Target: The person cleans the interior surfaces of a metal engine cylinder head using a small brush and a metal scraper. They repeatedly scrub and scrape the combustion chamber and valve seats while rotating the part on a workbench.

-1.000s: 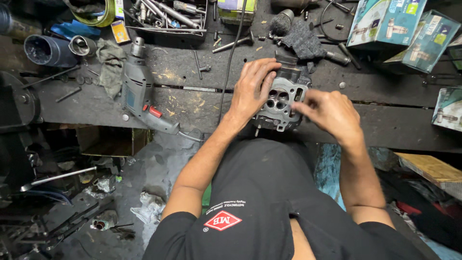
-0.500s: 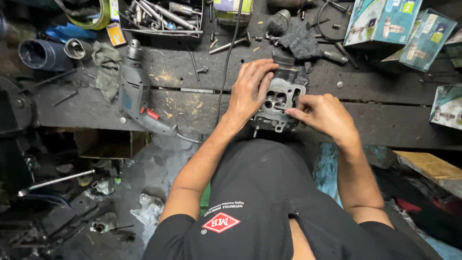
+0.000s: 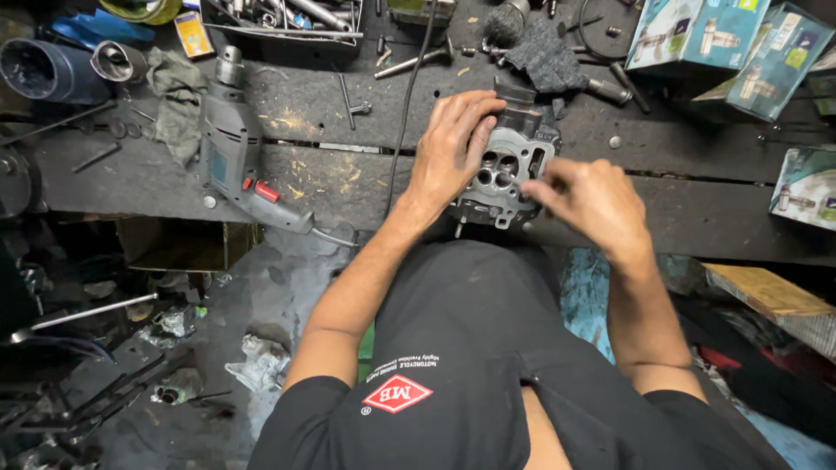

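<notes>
Presently the grey cast-metal cylinder head (image 3: 507, 174) sits at the near edge of the dark wooden bench (image 3: 348, 174); left hand (image 3: 453, 144) wraps it, fingers curled; right hand (image 3: 592, 200) pinches at its side, contents indiscernible; advise a firm brace and small fingertip movements.

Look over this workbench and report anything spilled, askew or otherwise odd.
Pale sawdust-like grit is scattered on the dark bench, behind the electric drill, which lies on its side. A crumpled rag sits beside it. The left hand steadies the metal engine part; the right hand touches its edge.
</notes>
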